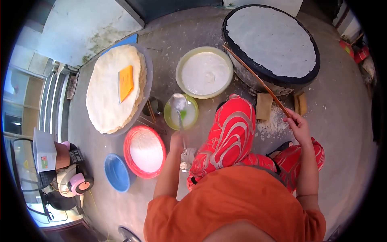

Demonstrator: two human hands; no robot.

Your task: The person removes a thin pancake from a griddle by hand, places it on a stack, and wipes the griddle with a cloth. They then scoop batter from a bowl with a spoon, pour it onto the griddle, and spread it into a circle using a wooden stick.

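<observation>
My left hand [176, 142] is closed around the handle of a metal ladle [178, 101], whose whitish bowl is over the yellow-green bowl [195, 119]. That bowl holds pale liquid and a bright green thing. Between the fingers of my right hand [297, 124] is one end of a long thin wooden stick [258, 78]. Its far end reaches the left edge of the round black-rimmed griddle [315, 66]. A thin, pale sheet of batter [270, 40] covers the griddle top. Left of the griddle stands a cream basin [179, 78] of thick white batter.
On the left, a stack of large round flatbreads [107, 92] carries an orange scraper [126, 82]. Nearer me are a red basin [127, 155] of white powder and a blue basin [117, 174]. Tan blocks [264, 106] and scattered crumbs [274, 127] lie below the griddle.
</observation>
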